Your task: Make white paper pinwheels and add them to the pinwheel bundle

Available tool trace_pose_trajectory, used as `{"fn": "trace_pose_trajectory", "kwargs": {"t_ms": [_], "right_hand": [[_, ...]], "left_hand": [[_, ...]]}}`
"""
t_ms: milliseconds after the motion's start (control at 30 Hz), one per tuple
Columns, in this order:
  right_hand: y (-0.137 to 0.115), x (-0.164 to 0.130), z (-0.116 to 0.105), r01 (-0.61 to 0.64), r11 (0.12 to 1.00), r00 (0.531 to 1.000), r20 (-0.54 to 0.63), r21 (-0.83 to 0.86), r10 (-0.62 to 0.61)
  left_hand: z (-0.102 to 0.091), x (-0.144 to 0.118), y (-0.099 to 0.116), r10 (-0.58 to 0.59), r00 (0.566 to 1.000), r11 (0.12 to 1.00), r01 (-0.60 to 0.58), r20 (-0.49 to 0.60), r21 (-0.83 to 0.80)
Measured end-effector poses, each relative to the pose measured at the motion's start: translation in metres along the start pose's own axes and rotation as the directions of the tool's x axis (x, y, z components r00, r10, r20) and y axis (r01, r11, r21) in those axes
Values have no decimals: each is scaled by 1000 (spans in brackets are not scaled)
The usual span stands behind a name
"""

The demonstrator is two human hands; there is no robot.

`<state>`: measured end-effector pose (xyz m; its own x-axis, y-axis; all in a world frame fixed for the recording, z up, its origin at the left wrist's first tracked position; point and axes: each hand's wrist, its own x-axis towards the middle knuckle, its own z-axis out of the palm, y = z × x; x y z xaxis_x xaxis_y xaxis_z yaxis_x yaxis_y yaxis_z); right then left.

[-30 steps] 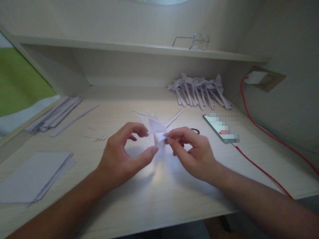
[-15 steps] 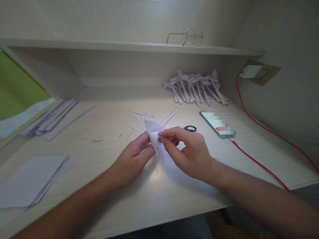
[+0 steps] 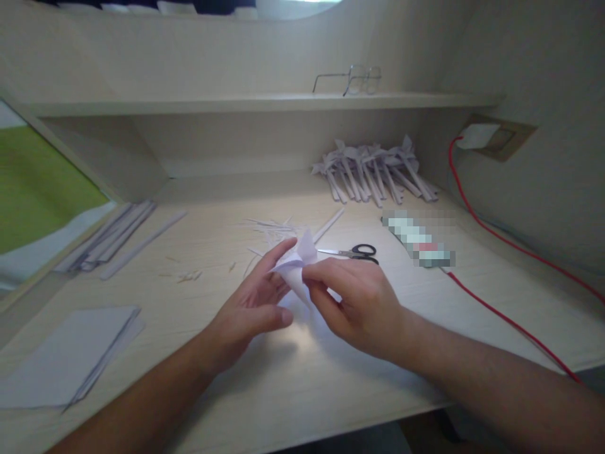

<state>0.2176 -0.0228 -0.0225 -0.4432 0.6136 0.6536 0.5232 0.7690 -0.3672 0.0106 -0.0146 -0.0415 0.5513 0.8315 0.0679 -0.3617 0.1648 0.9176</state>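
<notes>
Between my hands, above the desk, is a white paper pinwheel [image 3: 293,268] with curled, folded blades. My right hand [image 3: 354,293] pinches it near its middle, thumb and index finger together. Behind the paper's left side, my left hand [image 3: 253,302] has its fingers stretched out and its thumb held apart; the fingers touch or nearly touch the paper. Their tips are partly hidden by it. Just beyond the right hand lie scissors [image 3: 352,253] with black handles. A rolled paper stick [image 3: 329,226] and thin paper strips [image 3: 271,228] lie behind the pinwheel.
Several paper pinwheels on sticks [image 3: 373,170] lie at the back right, near a phone [image 3: 416,239] on a red cable [image 3: 510,331]. To the left are folded paper strips [image 3: 111,236], a paper stack [image 3: 70,356] and small pale bits [image 3: 190,276]. Glasses [image 3: 362,80] rest on the shelf [image 3: 236,106].
My left thumb and fingers have spread off the paper, while my right hand still pinches it. The pinwheel has turned and tilted. The view has shifted slightly, showing more of the scissors.
</notes>
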Motion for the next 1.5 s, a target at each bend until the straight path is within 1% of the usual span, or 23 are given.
{"fn": "trace_pose_trajectory", "kwargs": {"t_ms": [100, 200, 300, 433, 633, 867, 1000, 1167, 1267, 1367, 1500], "right_hand": [[-1, 0, 1, -11, 999, 1000, -8, -38, 10], [-2, 1, 3, -29, 998, 998, -55, -48, 26], [-4, 1, 4, -31, 999, 994, -108, -42, 26], [-7, 0, 4, -30, 999, 994, -110, -33, 26], [-9, 0, 4, -42, 999, 989, -141, -16, 39], [-14, 2, -1, -76, 997, 983, -169, 12, 77], [-14, 2, -3, -106, 994, 978, -179, 22, 109], [-13, 3, -5, -97, 995, 976, -197, 7, 97], [-11, 3, -5, -77, 996, 979, -194, -33, 69], [-10, 1, -5, -72, 995, 984, -169, -67, 59], [-8, -1, -4, -98, 994, 987, -135, -40, 92]], "left_hand": [[3, -2, 3, 6, 1000, 998, -6, 6, -58], [4, -2, 4, 25, 1000, 995, -26, -9, -93], [5, -2, 5, 45, 997, 998, -48, -61, -51], [9, -2, 8, 73, 986, 997, -69, -152, 36], [14, 3, 15, 58, 965, 996, -74, -257, -50], [14, 4, 16, 84, 942, 996, -79, -326, 27], [11, 6, 12, 102, 937, 994, -85, -334, 65], [9, 8, 10, 118, 923, 987, -68, -365, 147], [8, 7, 10, 90, 932, 985, -31, -350, 171], [9, 7, 9, 47, 943, 988, 4, -330, 152], [9, 7, 8, 47, 929, 988, 10, -368, 152]]}}
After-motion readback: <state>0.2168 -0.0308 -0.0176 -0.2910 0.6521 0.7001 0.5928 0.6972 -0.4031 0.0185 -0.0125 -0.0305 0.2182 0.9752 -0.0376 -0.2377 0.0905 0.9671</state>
